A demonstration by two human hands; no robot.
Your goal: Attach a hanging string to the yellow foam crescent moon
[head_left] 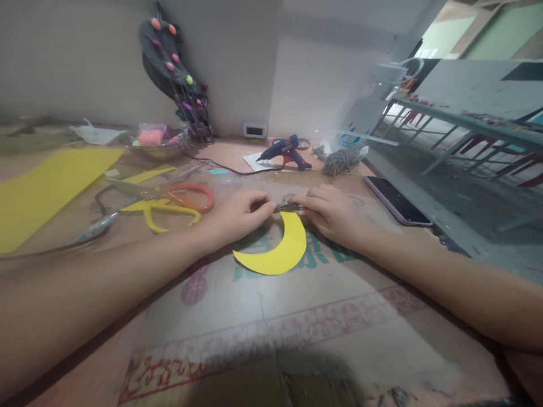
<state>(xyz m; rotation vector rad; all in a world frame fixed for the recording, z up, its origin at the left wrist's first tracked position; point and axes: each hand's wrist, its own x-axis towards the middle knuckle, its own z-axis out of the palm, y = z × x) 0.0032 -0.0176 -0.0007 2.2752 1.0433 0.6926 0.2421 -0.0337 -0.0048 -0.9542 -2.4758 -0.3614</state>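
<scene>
A yellow paper crescent lies on the printed board, its upper tip up at my fingertips. My left hand is closed in a pinch at the left side of that tip; what sits between its fingers is hidden. From the other side, my right hand pinches a small dark metal piece, which crosses the crescent's upper end. Its exact kind is too blurred to tell. Beside my left wrist rest scissors with orange handles and a yellow-handled pair.
A blue glue gun stands at the back, near grey yarn. To the right is a phone. Yellow sheet covers the left side. A bowl holds pink material. A dark crescent with pompoms leans on the wall.
</scene>
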